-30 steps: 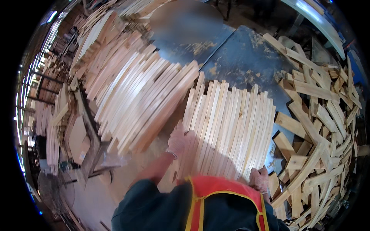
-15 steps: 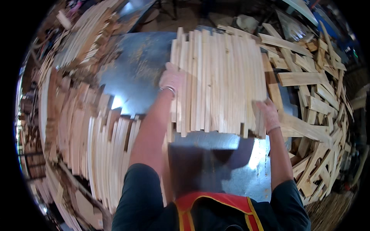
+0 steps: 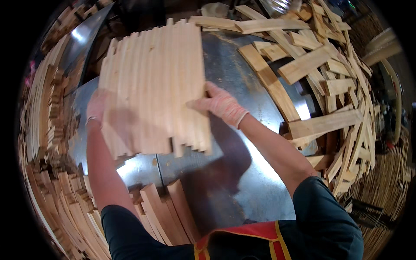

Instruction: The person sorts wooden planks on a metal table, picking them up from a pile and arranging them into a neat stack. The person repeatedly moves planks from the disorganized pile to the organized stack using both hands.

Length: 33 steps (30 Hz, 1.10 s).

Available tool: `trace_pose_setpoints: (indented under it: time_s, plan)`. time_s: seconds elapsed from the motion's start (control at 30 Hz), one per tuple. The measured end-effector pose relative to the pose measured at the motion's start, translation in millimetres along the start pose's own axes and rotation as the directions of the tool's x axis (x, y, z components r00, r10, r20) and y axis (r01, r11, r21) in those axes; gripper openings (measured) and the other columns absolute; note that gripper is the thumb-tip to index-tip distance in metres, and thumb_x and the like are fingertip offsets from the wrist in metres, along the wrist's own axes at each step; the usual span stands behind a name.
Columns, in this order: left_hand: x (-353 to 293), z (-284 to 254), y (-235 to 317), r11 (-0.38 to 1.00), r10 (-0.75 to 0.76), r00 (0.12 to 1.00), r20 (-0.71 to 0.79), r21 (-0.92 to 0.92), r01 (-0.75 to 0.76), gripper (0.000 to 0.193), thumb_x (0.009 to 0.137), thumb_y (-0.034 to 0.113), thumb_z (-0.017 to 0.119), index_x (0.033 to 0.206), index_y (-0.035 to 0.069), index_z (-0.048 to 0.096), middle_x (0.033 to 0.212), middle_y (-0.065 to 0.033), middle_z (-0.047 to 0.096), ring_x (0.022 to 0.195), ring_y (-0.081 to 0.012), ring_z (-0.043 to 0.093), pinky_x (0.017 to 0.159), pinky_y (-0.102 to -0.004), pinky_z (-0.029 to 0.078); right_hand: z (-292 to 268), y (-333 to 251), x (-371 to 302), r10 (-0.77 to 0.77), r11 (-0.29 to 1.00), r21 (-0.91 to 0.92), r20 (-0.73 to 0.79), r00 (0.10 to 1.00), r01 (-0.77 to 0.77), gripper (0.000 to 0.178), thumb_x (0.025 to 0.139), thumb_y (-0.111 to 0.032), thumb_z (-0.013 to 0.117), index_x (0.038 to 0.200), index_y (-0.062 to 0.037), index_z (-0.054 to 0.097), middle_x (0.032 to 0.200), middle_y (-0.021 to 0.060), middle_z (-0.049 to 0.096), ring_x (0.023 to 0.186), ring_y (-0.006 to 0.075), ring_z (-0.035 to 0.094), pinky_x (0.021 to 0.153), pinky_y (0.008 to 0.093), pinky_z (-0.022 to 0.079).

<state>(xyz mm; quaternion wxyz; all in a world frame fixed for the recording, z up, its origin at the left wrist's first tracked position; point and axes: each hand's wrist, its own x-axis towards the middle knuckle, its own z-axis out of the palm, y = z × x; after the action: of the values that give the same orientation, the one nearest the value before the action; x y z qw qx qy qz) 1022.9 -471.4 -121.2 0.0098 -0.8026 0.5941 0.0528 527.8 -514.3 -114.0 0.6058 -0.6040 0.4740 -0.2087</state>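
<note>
A wide row of pale wooden strips [image 3: 151,82], packed side by side with uneven ends, is squeezed between my two gloved hands. At its left edge my left hand [image 3: 97,106] presses in, its fingers partly hidden by the strips and somewhat blurred. My right hand [image 3: 220,104] grips the right edge, the thumb lying over the top face and the fingers along the side. Beneath the bundle lies a dark metal tabletop [image 3: 255,173], on which shadows of the wood and my arm fall.
Loose offcut boards [image 3: 303,69] lie in a tangled heap on the right. Close to me at the lower left are upright-looking rows of wooden strips [image 3: 160,212]. Another stack of long strips [image 3: 43,99] stands at the far left, beside a second metal surface [image 3: 86,39].
Both hands have carried the bundle of strips leftward across the metal tabletop. My view has also turned toward the right, bringing the offcut heap nearer the middle.
</note>
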Motion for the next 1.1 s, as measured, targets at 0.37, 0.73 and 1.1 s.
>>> trace_pose_setpoints:
  time_s: [0.37,0.73,1.1]
  plan:
    - [-245,-104,105,0.681,-0.014,0.983,-0.183,-0.722,-0.124,0.062,0.093,0.027,0.076,0.149,0.008,0.057,0.149,-0.0178,0.059,0.137,-0.0379,0.056,0.114,-0.0443,0.047,-223,80,-109,0.013,0.47,-0.741,-0.538,0.843,-0.48,0.086,0.076,-0.044,0.083,0.144,-0.0014,0.052,0.143,0.0286,0.059,0.131,0.0438,0.059,0.108,0.0496,0.05]
    - [-657,10,267,0.988,0.147,0.984,0.096,-0.065,-0.141,0.06,0.089,0.027,0.068,0.146,0.013,0.055,0.151,-0.0136,0.052,0.148,-0.0394,0.04,0.121,-0.0546,0.034,-130,47,-300,-0.072,0.838,-0.544,-0.19,0.979,-0.045,0.085,0.083,-0.032,0.082,0.155,-0.0026,0.047,0.135,0.0191,0.062,0.123,0.0316,0.063,0.102,0.0433,0.054]
    - [-722,28,232,0.991,-0.078,0.992,-0.095,0.099,0.087,0.059,0.091,0.016,0.064,0.148,0.01,0.052,0.151,-0.0148,0.047,0.146,-0.0357,0.045,0.112,-0.0487,0.046,88,108,-411,0.275,0.907,0.207,0.367,0.889,-0.366,0.056,0.097,-0.044,0.07,0.137,-0.0051,0.063,0.098,0.0052,0.067,0.087,0.0147,0.065,0.078,0.0317,0.055]
